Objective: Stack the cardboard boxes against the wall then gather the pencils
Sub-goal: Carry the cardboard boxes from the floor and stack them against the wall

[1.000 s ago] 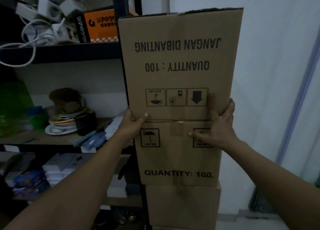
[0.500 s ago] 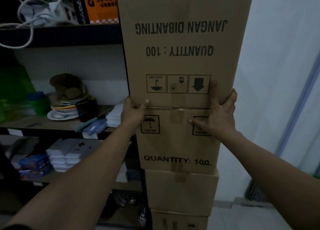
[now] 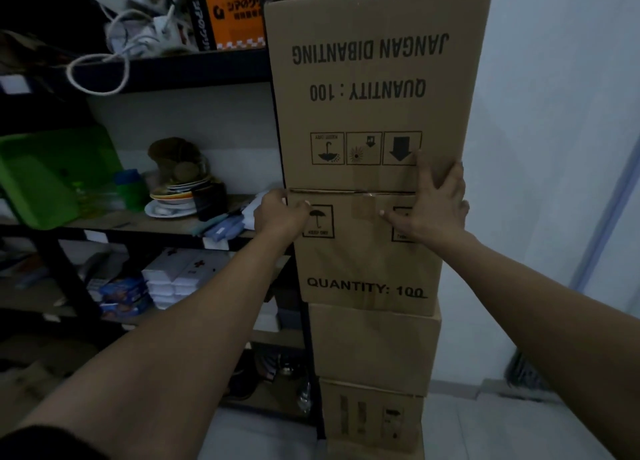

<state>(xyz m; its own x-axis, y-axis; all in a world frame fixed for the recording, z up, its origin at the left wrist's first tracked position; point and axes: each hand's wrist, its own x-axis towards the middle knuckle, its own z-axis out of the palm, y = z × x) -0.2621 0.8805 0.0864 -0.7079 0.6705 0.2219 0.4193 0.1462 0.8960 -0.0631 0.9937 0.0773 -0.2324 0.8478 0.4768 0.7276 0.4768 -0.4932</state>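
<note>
Several brown cardboard boxes stand in one column against the white wall (image 3: 554, 113). The top box (image 3: 377, 79) is the tallest and its print is upside down. It sits on a second box (image 3: 363, 265) marked "QUANTITY: 100", with two more boxes (image 3: 374, 349) below. My left hand (image 3: 278, 215) wraps the column's left edge at the seam between the top two boxes, thumb on the second box's front, fingers hidden behind the edge. My right hand (image 3: 433, 203) lies flat with spread fingers on the top box's lower right, its thumb on the second box.
A dark metal shelf rack (image 3: 173, 68) stands tight against the column's left side. It carries a green tray (image 3: 45, 175), stacked plates (image 3: 173, 200), an orange carton (image 3: 232, 13), cables and small packets. A dark brush head (image 3: 523, 373) rests on the pale floor at the right.
My left hand has slid down from the top box's lower left corner onto the seam. My right hand keeps pressing the same spot. The view has dropped, showing more of the lower boxes.
</note>
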